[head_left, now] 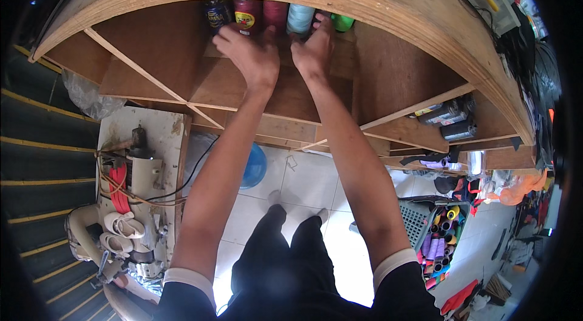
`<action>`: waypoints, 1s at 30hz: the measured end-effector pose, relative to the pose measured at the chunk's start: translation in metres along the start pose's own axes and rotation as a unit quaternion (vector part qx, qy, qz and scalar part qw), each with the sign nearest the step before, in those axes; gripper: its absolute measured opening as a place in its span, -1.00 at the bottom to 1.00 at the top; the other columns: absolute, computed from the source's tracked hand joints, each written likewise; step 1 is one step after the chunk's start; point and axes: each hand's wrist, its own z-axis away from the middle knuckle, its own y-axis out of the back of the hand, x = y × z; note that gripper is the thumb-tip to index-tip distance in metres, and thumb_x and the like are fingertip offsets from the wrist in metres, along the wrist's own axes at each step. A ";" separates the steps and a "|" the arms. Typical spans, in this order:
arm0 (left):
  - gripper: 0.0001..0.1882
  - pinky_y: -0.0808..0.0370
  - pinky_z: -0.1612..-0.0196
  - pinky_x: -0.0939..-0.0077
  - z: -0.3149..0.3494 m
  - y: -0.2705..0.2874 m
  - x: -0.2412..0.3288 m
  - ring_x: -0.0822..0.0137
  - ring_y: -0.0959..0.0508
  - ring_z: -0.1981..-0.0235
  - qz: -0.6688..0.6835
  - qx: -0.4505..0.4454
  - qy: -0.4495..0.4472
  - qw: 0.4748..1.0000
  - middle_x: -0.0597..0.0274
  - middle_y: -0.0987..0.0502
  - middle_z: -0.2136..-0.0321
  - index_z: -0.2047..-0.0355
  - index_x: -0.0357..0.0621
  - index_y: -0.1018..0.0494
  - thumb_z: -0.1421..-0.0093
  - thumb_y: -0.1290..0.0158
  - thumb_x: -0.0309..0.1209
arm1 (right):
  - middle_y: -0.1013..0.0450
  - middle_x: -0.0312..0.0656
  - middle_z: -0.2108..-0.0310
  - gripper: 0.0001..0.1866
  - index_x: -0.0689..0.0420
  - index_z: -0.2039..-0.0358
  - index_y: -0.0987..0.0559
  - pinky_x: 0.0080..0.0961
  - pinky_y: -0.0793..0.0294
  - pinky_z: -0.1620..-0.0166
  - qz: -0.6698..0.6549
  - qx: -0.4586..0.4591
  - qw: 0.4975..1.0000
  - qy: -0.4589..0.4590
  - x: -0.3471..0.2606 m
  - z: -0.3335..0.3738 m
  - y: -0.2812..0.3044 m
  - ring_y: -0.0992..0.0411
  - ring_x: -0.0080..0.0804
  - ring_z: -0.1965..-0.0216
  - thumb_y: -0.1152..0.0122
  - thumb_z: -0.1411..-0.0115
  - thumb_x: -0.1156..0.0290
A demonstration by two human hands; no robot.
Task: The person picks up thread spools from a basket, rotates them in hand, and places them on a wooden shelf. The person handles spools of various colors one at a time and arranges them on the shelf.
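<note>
A row of thread spools stands in a compartment of the wooden shelf. From left to right come a dark blue spool point(217, 13), a maroon spool with a yellow label point(246, 13), a plain maroon spool point(275, 13), a light blue spool point(300, 17) and a bright green spool point(343, 22). My left hand point(248, 59) is open in front of the dark blue and maroon ones, its thumb and fingers spread. With thumb and fingers at its lower end and right side, my right hand point(314, 51) grips the light blue spool. The fingertips are partly hidden.
Thin wooden dividers point(146, 72) split the shelf point(388, 2) into compartments; dark spools point(446, 118) lie in one at right. Below are a sewing machine point(136, 169) at left, a blue round basin point(254, 166) and a green crate point(416, 221) of colourful spools at right.
</note>
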 end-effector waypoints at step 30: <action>-0.24 0.18 -0.39 0.14 0.244 0.182 0.063 0.00 0.05 -0.39 0.366 -0.496 0.244 0.749 -0.11 0.02 -0.35 -0.34 -0.28 0.04 -0.37 0.45 0.10 | -0.29 0.00 -0.17 -0.23 0.09 -0.22 -0.32 -0.27 -0.19 -0.21 -0.430 -0.215 0.734 -0.480 0.050 0.250 0.195 -0.25 -0.14 -0.18 0.24 -0.27 -0.30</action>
